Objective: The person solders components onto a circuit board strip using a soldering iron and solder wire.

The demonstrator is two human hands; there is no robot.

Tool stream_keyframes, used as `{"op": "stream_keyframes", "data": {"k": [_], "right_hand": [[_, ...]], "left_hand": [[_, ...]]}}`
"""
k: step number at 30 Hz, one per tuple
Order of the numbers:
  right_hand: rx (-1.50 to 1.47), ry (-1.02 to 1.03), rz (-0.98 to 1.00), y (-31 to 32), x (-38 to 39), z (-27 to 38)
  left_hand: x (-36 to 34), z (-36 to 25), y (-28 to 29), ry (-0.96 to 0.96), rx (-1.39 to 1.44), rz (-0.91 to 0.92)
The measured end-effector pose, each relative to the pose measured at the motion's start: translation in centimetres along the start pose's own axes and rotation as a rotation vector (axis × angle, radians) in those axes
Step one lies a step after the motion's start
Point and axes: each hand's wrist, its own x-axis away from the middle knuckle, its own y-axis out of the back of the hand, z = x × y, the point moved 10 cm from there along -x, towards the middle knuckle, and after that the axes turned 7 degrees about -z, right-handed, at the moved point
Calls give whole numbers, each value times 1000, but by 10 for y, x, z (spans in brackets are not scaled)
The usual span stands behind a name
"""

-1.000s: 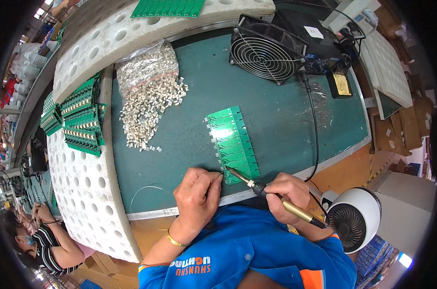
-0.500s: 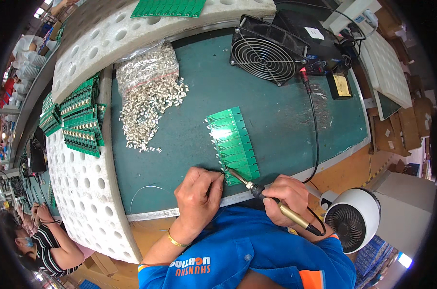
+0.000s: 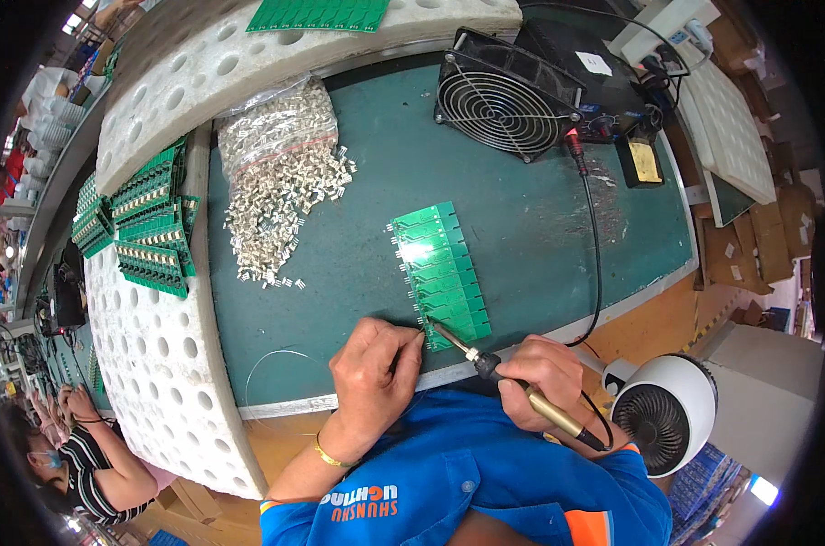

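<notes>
A long green circuit board panel [image 3: 441, 271] lies on the dark green mat [image 3: 540, 227] in front of me. My right hand [image 3: 544, 378] grips a soldering iron [image 3: 512, 384] with a black and brass handle; its tip touches the near end of the panel. My left hand [image 3: 374, 373] rests on the mat just left of that spot, fingers pinched together at the board's near corner. A thin solder wire [image 3: 276, 359] loops over the mat beside my left hand and runs toward its fingers.
A heap of small pale components [image 3: 280, 200] spills from a clear bag at the left. Stacked green boards [image 3: 144, 227] sit on white perforated foam [image 3: 162, 355]. A black fan [image 3: 508, 105] stands at the back, a white fan [image 3: 663, 414] at my right. Another person's arm [image 3: 98, 455] is lower left.
The iron's tip has crept slightly nearer along the panel's near end; both hands otherwise stay in place.
</notes>
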Motion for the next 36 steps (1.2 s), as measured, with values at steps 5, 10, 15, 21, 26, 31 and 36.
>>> {"op": "stream_keyframes", "data": {"k": [5,10,15,21,26,31,36], "right_hand": [[11,37,33,-3,6,6],[37,84,66,-6,13,12],[32,86,74,-8,16,12],[48,84,58,-7,15,12],[49,94,68,-8,16,13],[56,106,76,-9,17,15],[76,121,100,-11,18,17]], "left_hand": [[0,0,0,-14,11,8],[0,0,-1,-3,11,28],[0,0,-1,-11,17,33],[-1,0,-1,-1,16,29],[-1,0,-1,1,16,33],[0,3,-3,21,22,49],[-2,1,-4,0,19,43]]}}
